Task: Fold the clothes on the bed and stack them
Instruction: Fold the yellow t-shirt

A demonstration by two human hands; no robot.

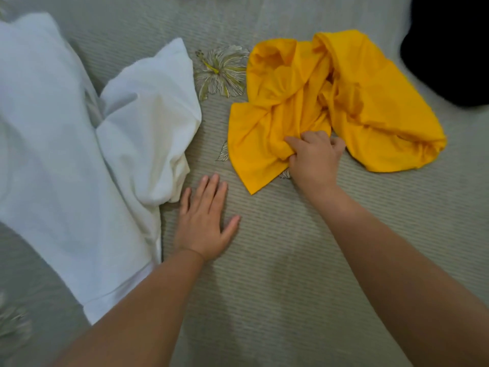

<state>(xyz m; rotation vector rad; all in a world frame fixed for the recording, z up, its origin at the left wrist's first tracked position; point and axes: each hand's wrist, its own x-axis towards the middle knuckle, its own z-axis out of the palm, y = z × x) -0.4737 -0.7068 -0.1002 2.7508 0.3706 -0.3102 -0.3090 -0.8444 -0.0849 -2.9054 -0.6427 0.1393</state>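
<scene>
Garment, yellow [304,107]: crumpled and unfolded, lying on the bed [291,247] at about one o'clock from the middle of the view. Fabric is bunched in twisted ridges, with one loose flap running down to a point at its near left corner and a thicker rolled mass trailing off toward three o'clock.

Right hand [313,154]: closed on a bunch of the yellow garment at its near edge, thumb pressed into the cloth on the left side and fingers curled over on the far side (knuckles up, forearm reaching in from five o'clock).

Left hand [205,223]: open and flat, palm down on the bed cover, fingers spread and pointing toward twelve o'clock; holding nothing. Its little finger lies just beside the near edge of the white garment, whether touching cannot be told.

Garment, white [79,154]: large, loosely spread and rumpled, filling the nine o'clock side of the view, one puffed fold rising toward eleven o'clock. Well apart from the yellow one, with a strip of bare bed cover between them.

Bed cover: pale grey-green, finely ribbed, printed with line-drawn flowers. One flower [222,71] shows between the two garments at twelve o'clock.

Dark object [449,49]: black, at two o'clock near the top right corner, too blurred to identify.
</scene>
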